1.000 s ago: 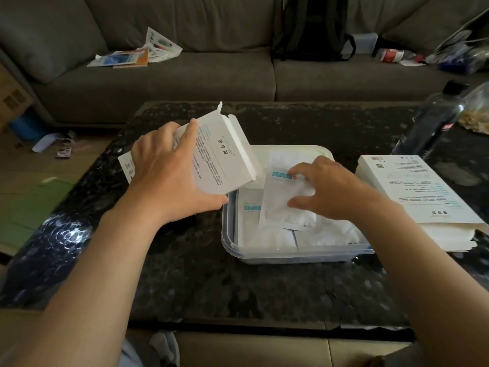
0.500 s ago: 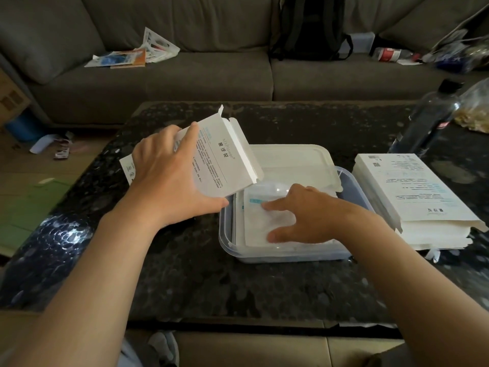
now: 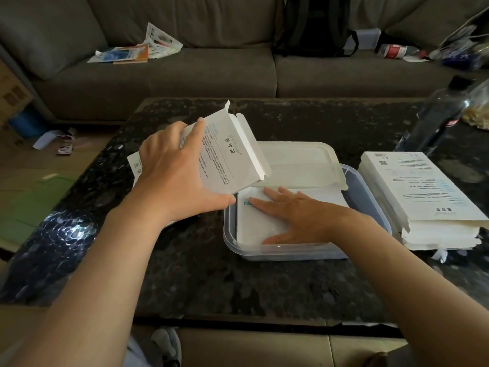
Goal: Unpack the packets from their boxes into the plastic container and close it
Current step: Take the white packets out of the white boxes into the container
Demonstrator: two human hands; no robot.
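Grey sofa (image 3: 185,70) behind dark speckled table (image 3: 238,282).

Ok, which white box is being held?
The tilted box with open flaps, gripped by the left hand; the other boxes lie stacked right of the plastic container.

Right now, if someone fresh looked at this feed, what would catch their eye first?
In the middle of the view, the left hand holds an open white box tilted above the left edge of the clear plastic container. Inside that container the right hand lies flat on white packets, with the lid resting across its far side. A stack of white boxes sits to the container's right.
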